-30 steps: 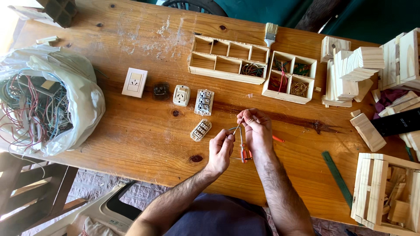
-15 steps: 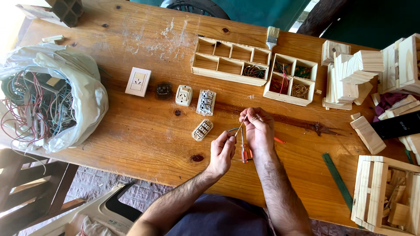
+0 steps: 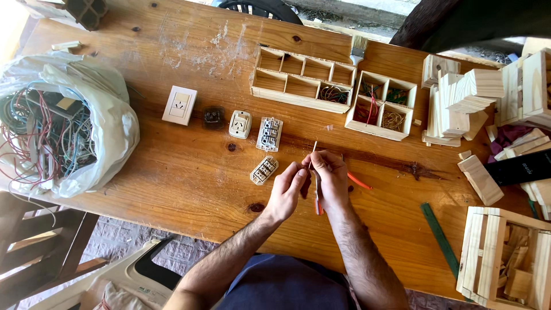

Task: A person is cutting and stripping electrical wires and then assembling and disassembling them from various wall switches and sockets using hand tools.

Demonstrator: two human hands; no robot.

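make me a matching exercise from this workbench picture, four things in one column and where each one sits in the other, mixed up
Things:
1. plastic bag of wires
2. green ruler
3. paintbrush
4. white wall socket

Places:
A. far edge, behind the long wooden tray
B. left end of the table
C. near edge, right of the right hand
D. left of the dark round part

Pairs: 1-B, 2-C, 3-A, 4-D

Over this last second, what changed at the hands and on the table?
Little changed. The left hand and right hand stay together over the wooden table, fingers pinching a thin wire whose end now points up from the fingertips; earlier it lay lower between them. The right hand keeps the orange-handled tool. The switch modules, wooden compartment boxes and bag of wires stayed put.
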